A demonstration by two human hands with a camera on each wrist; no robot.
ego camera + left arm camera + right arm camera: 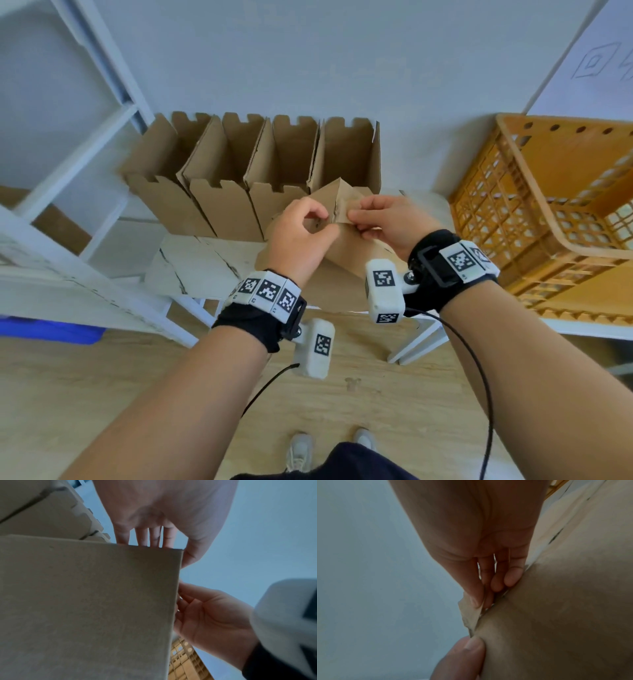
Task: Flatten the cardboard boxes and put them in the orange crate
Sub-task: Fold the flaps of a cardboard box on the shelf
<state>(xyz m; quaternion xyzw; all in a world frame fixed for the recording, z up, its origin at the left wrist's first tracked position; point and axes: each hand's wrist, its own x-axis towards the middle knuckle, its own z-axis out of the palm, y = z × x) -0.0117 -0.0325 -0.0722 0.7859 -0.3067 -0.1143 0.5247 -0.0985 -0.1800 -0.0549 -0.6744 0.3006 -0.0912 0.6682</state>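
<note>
At the centre of the head view, the right hand [387,222] has its thumb and curled fingers pinched on a cardboard flap at the top seam of the box [346,246]; the right wrist view shows the thumb [471,592] pressing that flap edge against the fingers. The left hand [301,236] is curled too, its fingertips hooked over the other side of the seam, thumb toward the flap.

The box is held tilted just above the white table [191,260], in front of four open boxes [253,178] lined up along the wall in the upper middle of the frame. The orange crate [548,212] stands at the right edge, with nothing visible inside it.

The step looks like undoing the closed end so the box can fold. Done well, the hands should pull apart evenly along the seam, close to the crease, so the flap releases rather than tears. Then press the panels flat along their existing folds before moving right to the crate.
</note>
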